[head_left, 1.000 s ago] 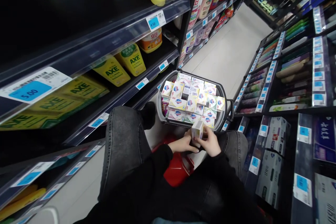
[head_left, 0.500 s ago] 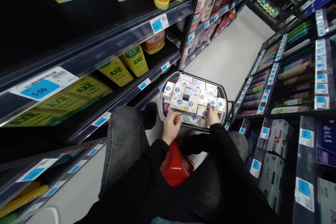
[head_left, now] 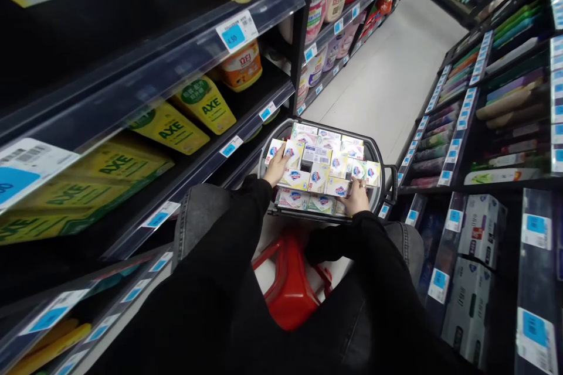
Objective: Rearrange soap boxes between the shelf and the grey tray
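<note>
A grey shopping basket (head_left: pixel 382 155) stands on the aisle floor in front of my knees, packed with several small white and yellow soap boxes (head_left: pixel 317 159). My left hand (head_left: pixel 276 167) lies on the boxes at the basket's left side, fingers around a white box there. My right hand (head_left: pixel 356 201) rests on the boxes at the near right edge, fingers on a white box with a blue logo. I sit on a red stool (head_left: pixel 290 287) with my legs in grey jeans on either side.
Shelves on the left hold yellow AXE refill bags (head_left: pixel 166 127), an orange bottle (head_left: pixel 241 64) and blue price tags. Shelves on the right carry toothbrushes (head_left: pixel 505 105) and white boxes (head_left: pixel 477 228). The pale aisle floor (head_left: pixel 387 82) runs on beyond the basket.
A second ago both hands held one small box near my lap. It went down into the basket; my left hand then reached forward to the basket's left side, my right stays at the near edge.
</note>
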{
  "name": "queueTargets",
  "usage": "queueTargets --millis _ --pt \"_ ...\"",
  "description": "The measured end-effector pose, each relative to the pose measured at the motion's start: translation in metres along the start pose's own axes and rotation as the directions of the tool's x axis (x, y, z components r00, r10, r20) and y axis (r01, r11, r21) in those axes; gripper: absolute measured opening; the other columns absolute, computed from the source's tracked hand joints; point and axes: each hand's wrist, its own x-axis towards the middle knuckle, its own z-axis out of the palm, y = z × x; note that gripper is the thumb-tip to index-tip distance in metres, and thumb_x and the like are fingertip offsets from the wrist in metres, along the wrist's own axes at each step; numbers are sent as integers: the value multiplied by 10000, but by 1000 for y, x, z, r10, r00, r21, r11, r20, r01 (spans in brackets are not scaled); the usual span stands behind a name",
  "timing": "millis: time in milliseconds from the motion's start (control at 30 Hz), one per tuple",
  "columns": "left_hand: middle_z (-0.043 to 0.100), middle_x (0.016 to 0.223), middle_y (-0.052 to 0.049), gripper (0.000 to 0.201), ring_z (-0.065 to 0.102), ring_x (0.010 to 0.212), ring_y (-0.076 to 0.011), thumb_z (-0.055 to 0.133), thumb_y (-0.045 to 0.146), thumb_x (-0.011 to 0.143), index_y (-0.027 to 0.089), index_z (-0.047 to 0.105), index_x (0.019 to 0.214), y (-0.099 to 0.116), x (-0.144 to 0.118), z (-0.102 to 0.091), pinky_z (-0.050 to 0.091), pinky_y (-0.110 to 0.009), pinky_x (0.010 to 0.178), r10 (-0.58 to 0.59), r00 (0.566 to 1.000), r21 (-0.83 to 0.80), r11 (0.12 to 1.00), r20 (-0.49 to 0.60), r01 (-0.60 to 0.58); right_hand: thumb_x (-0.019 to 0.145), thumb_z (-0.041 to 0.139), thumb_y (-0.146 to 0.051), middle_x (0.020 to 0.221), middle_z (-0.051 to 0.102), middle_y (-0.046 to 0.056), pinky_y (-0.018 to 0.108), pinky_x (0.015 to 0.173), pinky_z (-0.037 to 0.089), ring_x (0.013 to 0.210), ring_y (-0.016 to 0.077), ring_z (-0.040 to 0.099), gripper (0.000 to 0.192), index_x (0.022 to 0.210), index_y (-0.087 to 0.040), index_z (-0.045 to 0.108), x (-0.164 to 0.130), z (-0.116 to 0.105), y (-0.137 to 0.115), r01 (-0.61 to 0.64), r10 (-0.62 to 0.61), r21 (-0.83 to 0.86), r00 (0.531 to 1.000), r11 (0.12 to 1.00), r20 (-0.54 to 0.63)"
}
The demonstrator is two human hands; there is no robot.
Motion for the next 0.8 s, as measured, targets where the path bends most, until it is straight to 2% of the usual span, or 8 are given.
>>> queueTargets --millis 133,300,600,733,800 --pt "457 1498 -67 559 331 1442 -238 557 401 884 225 523 1413 -7 0 7 204 -389 1207 9 1000 -105 994 -26 -12 676 765 -358 1338 387 235 463 913 506 1099 326 570 849 1402 -108 403 1 -1 2 4 -3 -18 999 1000 40" --pt "427 1517 -66 572 332 1441 -247 603 399 866 224 534 1407 -10 0 9 233 -375 1199 10 999 -171 985 -37 -16 687 746 -251 1328 403 195 431 906 511 1083 295 574 769 1393 -159 455 2 -1 2 26 -23 -46 998 999 63" --pt "378 1545 -58 583 291 1457 -237 581 333 886 219 485 1449 -9 -2 10 187 -374 1214 -9 1000 -123 992 -29 6 696 755 -214 1351 374 194 410 939 495 1124 299 554 778 1414 -156 459 1 -3 -4 1 9 -104 995 995 96" --pt "392 1537 -60 578 318 1446 -239 572 307 890 213 481 1453 -9 -1 9 205 -375 1211 -20 999 -138 990 -27 16 678 765 -223 1362 369 185 416 939 493 1135 298 544 786 1404 -171 468 -1 -1 -1 -7 13 -65 996 998 91" --pt "416 1523 -60 563 337 1437 -244 580 299 886 221 499 1437 -10 0 8 217 -388 1208 -16 999 -132 991 -29 12 662 782 -273 1383 367 193 441 961 481 1203 328 497 817 1407 -170 463 0 -1 2 -6 8 -18 996 1000 91"
